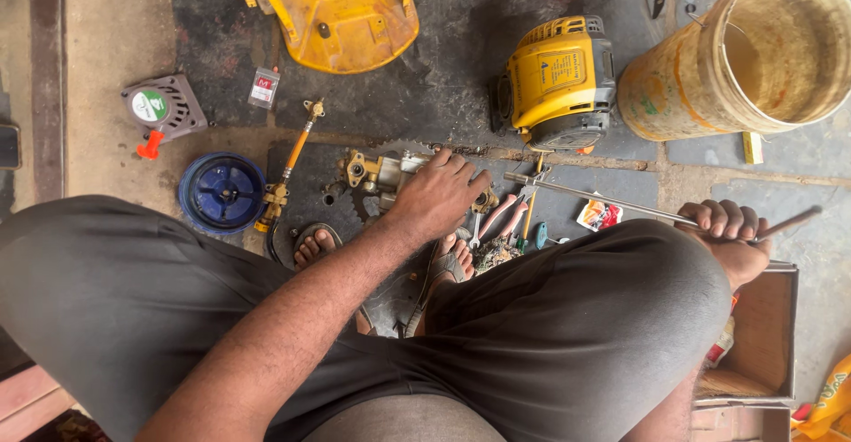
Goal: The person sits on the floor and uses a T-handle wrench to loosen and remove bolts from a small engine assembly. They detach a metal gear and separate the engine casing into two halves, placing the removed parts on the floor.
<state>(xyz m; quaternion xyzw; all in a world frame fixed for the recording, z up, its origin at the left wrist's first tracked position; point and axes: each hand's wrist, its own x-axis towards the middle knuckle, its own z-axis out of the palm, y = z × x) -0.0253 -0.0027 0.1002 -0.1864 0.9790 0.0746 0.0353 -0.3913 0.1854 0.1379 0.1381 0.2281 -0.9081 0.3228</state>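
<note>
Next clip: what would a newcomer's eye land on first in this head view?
Probably the yellow engine housing at top centre, beside the big grimy yellowish plastic bucket at top right. Next, the hands: the left hand presses on a brass-coloured metal assembly on the dark floor mat, while the right hand has its grip closed round a long thin metal rod above the knee.

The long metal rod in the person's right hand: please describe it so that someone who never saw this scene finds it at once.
Start at the big dirty bucket at the upper right and look below it, at the right hand above the knee. The long metal rod runs through that fist leftward toward the yellow engine. Unlike the short pliers nearby, it is thin, grey and very long.
</note>
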